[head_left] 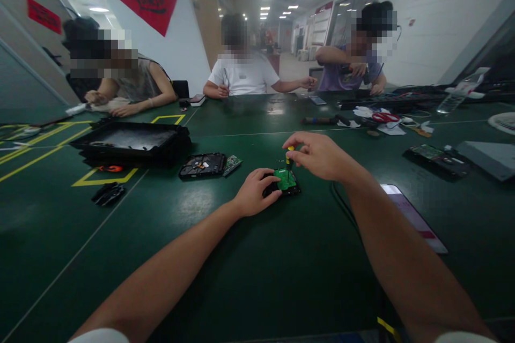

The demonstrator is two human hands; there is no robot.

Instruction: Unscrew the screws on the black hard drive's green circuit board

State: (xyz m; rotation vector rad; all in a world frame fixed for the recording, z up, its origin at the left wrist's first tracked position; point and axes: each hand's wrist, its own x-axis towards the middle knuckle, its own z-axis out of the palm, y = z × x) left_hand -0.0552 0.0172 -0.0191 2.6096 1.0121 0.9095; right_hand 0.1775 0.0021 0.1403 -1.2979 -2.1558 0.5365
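A small hard drive (296,191) with a green circuit board (285,179) facing up lies on the table in front of me. From its left side, my left hand (257,193) grips it, fingers across the far edge and thumb along the near edge. My right hand (317,155) pinches a yellow-and-black screwdriver (288,159) that stands nearly upright, its tip down at the board. Several tiny screws (280,161) lie just beyond the drive. Left of it rest another opened black hard drive (203,165) and a loose circuit board (232,165).
Black trays (132,139) are stacked at the left, near a dark bundle (108,193). A phone (414,217) and a cable (344,201) lie by my right forearm. Another drive (436,161) and a bottle (462,90) are farther right. Three people sit across the green table (241,278).
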